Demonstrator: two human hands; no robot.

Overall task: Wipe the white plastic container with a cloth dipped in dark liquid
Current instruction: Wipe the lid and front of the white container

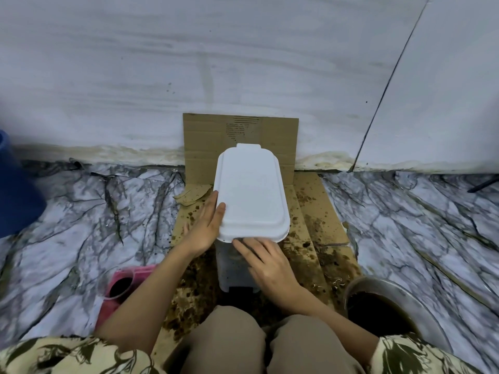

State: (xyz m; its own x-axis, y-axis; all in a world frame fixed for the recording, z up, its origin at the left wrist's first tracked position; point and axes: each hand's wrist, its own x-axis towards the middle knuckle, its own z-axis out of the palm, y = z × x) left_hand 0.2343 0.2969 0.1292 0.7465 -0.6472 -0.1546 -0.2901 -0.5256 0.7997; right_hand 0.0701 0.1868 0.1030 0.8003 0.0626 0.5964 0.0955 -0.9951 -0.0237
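Container: we see the white plastic container (251, 193) standing upright at the centre of our view, lid on, on a sheet of stained cardboard (316, 211) on the floor.
Left hand: our left hand (205, 225) lies flat against the container's side at 9 o'clock, fingers straight and together, their tips touching the lid's edge; this grip is spread, not curled round anything.
Right hand: our right hand (267, 263) presses on the container's near wall at 6 o'clock, just under the lid rim, fingers extended and slightly spread. A dark smear shows under the fingertips; we cannot tell whether a cloth lies beneath the hand.
Metal bowl: a metal bowl (399, 306) holding dark liquid sits at 4 o'clock, near the right forearm.
Pink cup: a pink cup (118, 288) with dark liquid inside lies tilted at 8 o'clock, beside the left forearm.
Floor: marble-patterned sheeting (81, 211) spreads to both sides of the cardboard.
Wall: a pale wall (216, 63) rises at 12 o'clock, with the cardboard folded up against it.
Blue object: a blue object (13, 184) sits at the far 9 o'clock edge.
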